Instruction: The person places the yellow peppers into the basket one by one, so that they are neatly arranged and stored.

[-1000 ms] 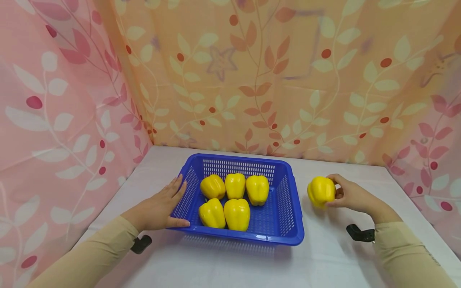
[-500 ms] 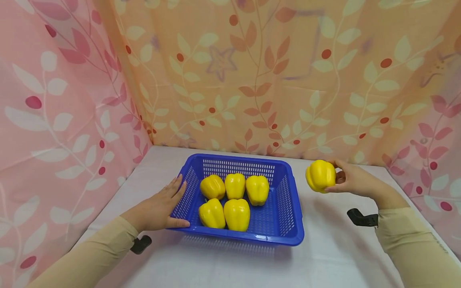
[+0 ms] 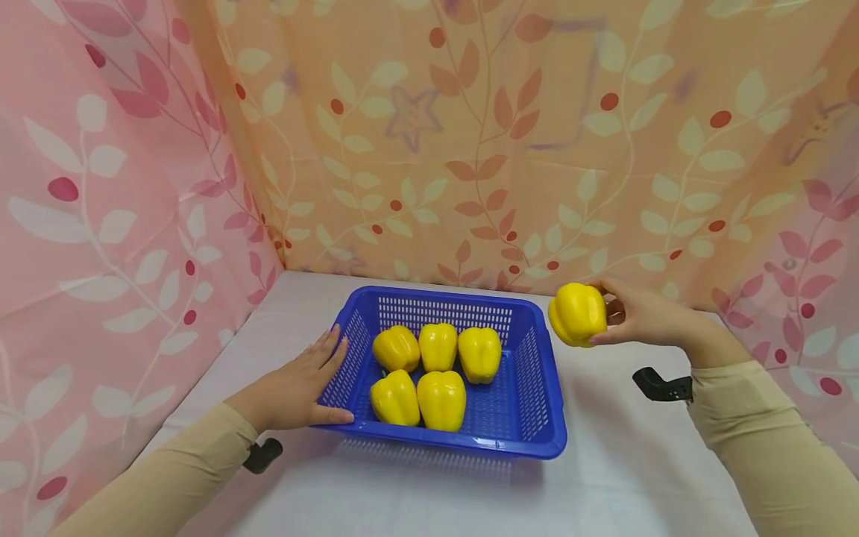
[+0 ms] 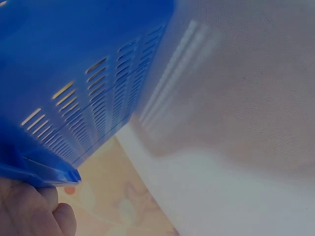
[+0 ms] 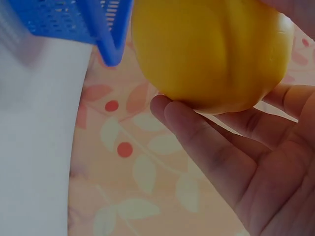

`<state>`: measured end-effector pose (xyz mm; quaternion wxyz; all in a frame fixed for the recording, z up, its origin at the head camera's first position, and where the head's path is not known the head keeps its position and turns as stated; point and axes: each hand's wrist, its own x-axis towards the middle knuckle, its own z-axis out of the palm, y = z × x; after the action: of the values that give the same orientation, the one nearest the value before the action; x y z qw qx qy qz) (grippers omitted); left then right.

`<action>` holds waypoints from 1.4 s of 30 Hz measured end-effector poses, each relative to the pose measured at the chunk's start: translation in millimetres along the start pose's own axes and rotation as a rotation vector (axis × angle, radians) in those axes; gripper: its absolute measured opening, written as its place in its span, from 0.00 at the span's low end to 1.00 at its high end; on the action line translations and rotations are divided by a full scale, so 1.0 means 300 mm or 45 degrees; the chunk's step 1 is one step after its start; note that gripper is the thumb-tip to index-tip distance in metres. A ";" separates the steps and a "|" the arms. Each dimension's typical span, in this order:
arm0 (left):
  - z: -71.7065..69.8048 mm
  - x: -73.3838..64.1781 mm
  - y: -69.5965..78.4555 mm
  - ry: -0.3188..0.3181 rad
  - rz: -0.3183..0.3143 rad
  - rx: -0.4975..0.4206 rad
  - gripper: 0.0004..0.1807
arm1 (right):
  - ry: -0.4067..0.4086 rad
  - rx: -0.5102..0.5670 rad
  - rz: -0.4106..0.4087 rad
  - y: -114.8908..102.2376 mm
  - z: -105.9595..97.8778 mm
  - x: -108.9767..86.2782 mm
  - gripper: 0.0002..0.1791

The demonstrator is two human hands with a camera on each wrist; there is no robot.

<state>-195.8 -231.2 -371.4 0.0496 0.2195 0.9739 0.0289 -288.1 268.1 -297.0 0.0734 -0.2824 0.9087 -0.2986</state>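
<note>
My right hand (image 3: 647, 317) holds a yellow bell pepper (image 3: 577, 315) in the air, beyond the right rim of a blue plastic basket (image 3: 553, 403). Thumb and fingers grip it from the right side; in the right wrist view the fingertips lie against the lower part of the pepper (image 5: 206, 54). My left hand (image 3: 288, 389) rests spread on the basket's left rim, with its thumb along the front corner. Inside the basket stand several yellow bell peppers (image 3: 441, 400), in a back row and a front row toward the left.
The basket stands on a white-covered table (image 3: 429, 492). Patterned cloth (image 3: 456, 149) hangs behind the table, and pink floral cloth (image 3: 121, 261) closes off the left side. A black wrist mount (image 3: 661, 385) juts from the right sleeve.
The right hand has raised the bell pepper from near the tabletop and brought it left toward the basket. Left hand, basket and the peppers inside it have stayed put.
</note>
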 end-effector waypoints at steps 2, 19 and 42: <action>-0.001 0.000 0.002 0.005 0.005 -0.005 0.62 | -0.017 -0.001 -0.023 -0.024 0.002 0.009 0.44; 0.003 0.000 0.000 -0.011 -0.006 -0.010 0.62 | -0.196 -0.046 -0.179 -0.179 0.073 0.103 0.41; 0.003 -0.001 0.003 -0.007 -0.006 -0.007 0.63 | -0.439 -0.093 -0.152 -0.252 0.215 0.183 0.39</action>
<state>-195.0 -230.5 -372.1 0.0530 0.2170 0.9742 0.0310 -278.7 154.9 -303.1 0.1998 -0.3854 0.8745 -0.2163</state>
